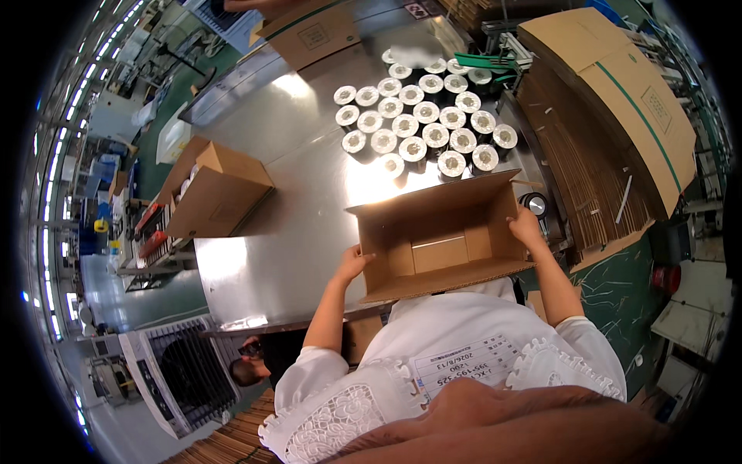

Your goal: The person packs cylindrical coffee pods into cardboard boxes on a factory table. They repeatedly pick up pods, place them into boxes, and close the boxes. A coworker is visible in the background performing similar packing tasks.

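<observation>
Gripping open carton: left hand, right hand; cans behind.

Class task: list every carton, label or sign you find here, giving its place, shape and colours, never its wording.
Open brown carton: table's near edge, left hand and right hand on its sides.
Second open brown carton: table's left edge.
Flat cartons: stacked right, green stripe, printed panel.
Folded carton: far end, printed square.
White paper label: on white garment.
</observation>
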Motion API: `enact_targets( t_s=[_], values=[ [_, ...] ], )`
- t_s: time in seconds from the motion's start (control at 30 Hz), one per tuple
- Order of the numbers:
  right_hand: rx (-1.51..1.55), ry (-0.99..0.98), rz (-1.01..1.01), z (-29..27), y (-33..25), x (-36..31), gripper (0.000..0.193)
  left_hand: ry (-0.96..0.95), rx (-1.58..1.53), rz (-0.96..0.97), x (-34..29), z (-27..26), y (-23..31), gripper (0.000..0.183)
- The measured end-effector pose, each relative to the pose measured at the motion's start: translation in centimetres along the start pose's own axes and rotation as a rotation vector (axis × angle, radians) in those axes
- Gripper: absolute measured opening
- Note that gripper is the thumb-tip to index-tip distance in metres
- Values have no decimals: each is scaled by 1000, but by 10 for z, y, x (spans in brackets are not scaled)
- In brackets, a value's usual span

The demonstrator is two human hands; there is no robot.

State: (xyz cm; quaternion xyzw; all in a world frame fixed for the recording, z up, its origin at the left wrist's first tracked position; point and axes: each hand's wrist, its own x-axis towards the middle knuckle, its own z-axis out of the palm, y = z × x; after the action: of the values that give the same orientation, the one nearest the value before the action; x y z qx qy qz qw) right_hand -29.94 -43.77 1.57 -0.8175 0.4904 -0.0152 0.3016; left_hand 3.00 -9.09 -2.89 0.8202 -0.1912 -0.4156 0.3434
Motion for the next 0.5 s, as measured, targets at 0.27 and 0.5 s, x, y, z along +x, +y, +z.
enact_targets(
  t_s=[0.27, 0.5],
  values=[
    [-53, -23, -71, 10, -21, -16, 34, 391, 725, 940, -26, 1, 228, 61],
    [47, -30, -45, 13, -22, -28, 40, -94, 923, 676, 67, 9, 264, 62]
  ],
)
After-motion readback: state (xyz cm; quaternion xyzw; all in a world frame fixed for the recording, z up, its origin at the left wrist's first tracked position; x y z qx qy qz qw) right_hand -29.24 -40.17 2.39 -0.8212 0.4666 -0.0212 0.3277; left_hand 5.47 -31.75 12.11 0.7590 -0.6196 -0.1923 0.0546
